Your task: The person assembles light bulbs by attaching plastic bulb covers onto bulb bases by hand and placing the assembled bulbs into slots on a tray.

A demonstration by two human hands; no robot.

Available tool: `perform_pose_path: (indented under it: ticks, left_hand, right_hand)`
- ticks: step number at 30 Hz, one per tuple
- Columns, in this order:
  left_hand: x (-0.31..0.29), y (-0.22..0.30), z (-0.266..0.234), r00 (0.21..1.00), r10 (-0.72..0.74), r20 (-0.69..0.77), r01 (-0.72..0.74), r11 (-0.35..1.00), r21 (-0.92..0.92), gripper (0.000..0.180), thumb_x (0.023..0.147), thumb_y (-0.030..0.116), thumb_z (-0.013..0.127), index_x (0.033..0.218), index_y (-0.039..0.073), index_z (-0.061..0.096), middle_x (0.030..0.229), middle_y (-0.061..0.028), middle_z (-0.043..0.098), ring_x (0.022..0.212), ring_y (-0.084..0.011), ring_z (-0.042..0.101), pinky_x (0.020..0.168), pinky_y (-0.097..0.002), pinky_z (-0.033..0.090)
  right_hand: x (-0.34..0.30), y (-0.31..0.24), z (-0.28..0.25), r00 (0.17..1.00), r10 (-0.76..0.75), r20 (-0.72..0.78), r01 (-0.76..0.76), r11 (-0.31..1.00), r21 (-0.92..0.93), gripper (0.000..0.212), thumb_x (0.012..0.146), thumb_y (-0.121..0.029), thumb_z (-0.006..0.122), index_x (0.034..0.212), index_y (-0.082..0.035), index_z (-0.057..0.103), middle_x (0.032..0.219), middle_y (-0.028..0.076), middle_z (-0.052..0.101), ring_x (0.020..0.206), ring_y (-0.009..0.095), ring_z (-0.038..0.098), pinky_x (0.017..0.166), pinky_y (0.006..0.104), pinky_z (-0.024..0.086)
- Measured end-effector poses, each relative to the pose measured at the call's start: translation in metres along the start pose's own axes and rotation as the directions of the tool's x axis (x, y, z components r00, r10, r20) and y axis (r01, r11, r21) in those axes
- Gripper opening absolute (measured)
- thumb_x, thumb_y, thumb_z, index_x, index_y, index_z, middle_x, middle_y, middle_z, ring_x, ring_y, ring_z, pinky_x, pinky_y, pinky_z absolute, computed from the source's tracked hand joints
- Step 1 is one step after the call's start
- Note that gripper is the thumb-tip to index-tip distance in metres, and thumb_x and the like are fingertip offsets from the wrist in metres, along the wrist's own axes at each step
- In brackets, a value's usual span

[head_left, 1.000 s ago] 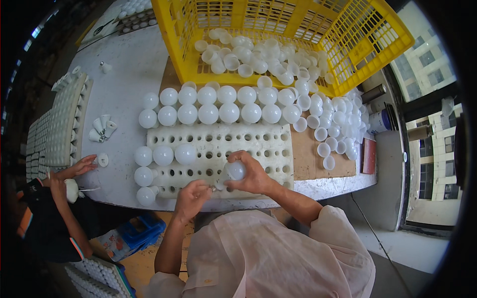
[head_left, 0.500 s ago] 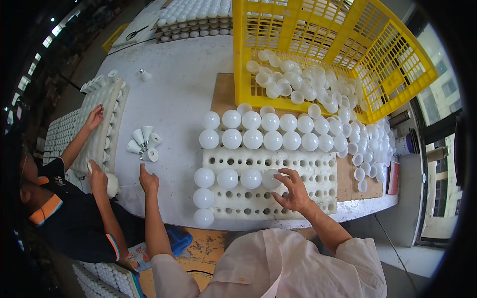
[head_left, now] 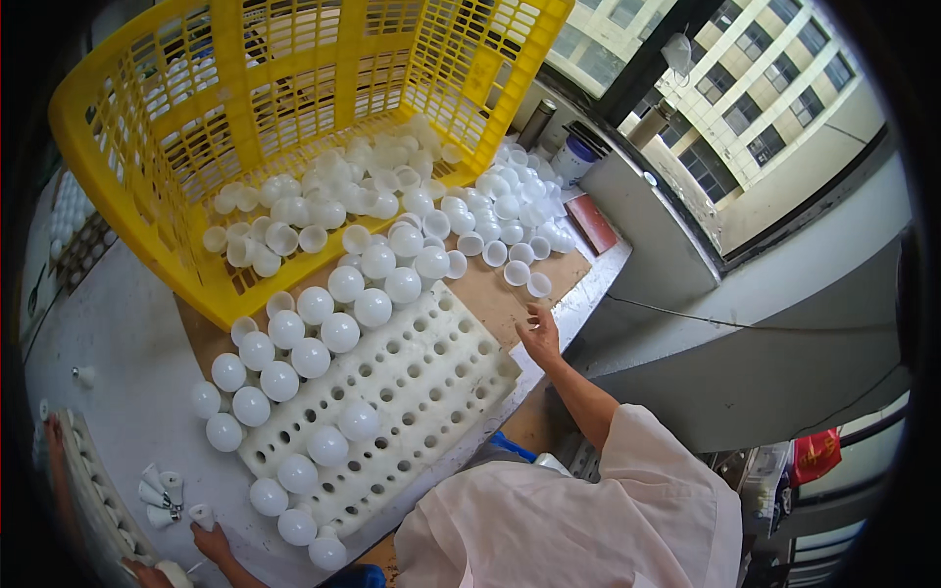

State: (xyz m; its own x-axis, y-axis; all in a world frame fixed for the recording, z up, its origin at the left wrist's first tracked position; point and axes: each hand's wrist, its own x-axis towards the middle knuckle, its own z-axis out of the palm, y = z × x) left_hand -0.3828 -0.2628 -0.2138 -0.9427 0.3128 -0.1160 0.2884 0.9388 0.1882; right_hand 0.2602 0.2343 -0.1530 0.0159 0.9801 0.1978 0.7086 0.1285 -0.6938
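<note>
Head view gives us a white foam tray [head_left: 397, 372] as our landmark: a thick, matte slab, pierced by rows of round holes, some larger and some smaller. Along its far side we see a double band of globes [head_left: 311, 358], smooth, milky and glossy enough to catch highlights; more of them run in a bent line over the tray's left end and near corner. Beyond the tray stands a yellow crate [head_left: 230, 78] of slatted, moulded plastic, tipped so that its mouth faces us. Thin-walled, translucent cups [head_left: 538, 284], rounded like half-shells with circular rims, lie heaped inside it and spill out past the tray's far right corner, partly over a sheet of flat brown cardboard [head_left: 569, 267].

Left of the tray, on the pale, scuffed tabletop [head_left: 108, 323], we find a white cone [head_left: 201, 514], smooth and tapering, with a small cluster of similar cones [head_left: 171, 483] just beside it. Our left hand [head_left: 211, 541] has its fingers clamped on the near end of that single cone; how tightly, we cannot tell at this size. Our right hand [head_left: 542, 338] hangs just off the tray's right end, fingers apart and slightly curled around nothing, near the closest cups. A flat red object [head_left: 592, 223] lies farther off, past the tray's far right corner.
</note>
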Motion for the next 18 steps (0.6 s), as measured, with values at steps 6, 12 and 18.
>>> perform_pose_path:
  ticks: [6,12,18]
  left_hand:
    - [-0.047,0.0,-0.014,0.908,-0.415,0.056,0.344,0.663,-0.666,0.036,0.082,0.015,0.063,0.112,-0.003,0.053,0.113,-0.0186,0.06,0.088,-0.028,0.062,0.074,-0.0396,0.049]
    - [-0.146,0.035,-0.059,0.904,0.101,-0.415,-0.299,0.843,-0.447,0.042,0.084,0.035,0.066,0.116,0.008,0.061,0.095,-0.0169,0.067,0.071,-0.031,0.063,0.065,-0.0445,0.052]
    - [-0.238,0.206,-0.086,0.984,0.165,0.067,0.103,-0.221,-0.97,0.058,0.089,0.033,0.058,0.131,-0.002,0.039,0.131,-0.0212,0.049,0.085,-0.0167,0.058,0.067,-0.028,0.046]
  right_hand:
    - [0.075,0.069,-0.017,0.943,0.329,-0.06,-0.333,0.909,-0.249,0.093,0.061,-0.034,0.077,0.136,0.003,0.035,0.131,0.024,0.046,0.12,0.038,0.045,0.103,0.0416,0.035]
    - [0.106,0.099,0.006,0.979,0.202,-0.012,-0.202,0.973,-0.109,0.091,0.062,-0.031,0.076,0.136,0.002,0.034,0.129,0.024,0.047,0.119,0.036,0.047,0.101,0.0402,0.038]
    - [0.081,0.046,-0.014,0.989,0.125,0.079,-0.145,0.928,0.343,0.076,0.068,-0.014,0.072,0.132,0.0,0.034,0.124,0.018,0.048,0.118,0.03,0.047,0.099,0.0393,0.04]
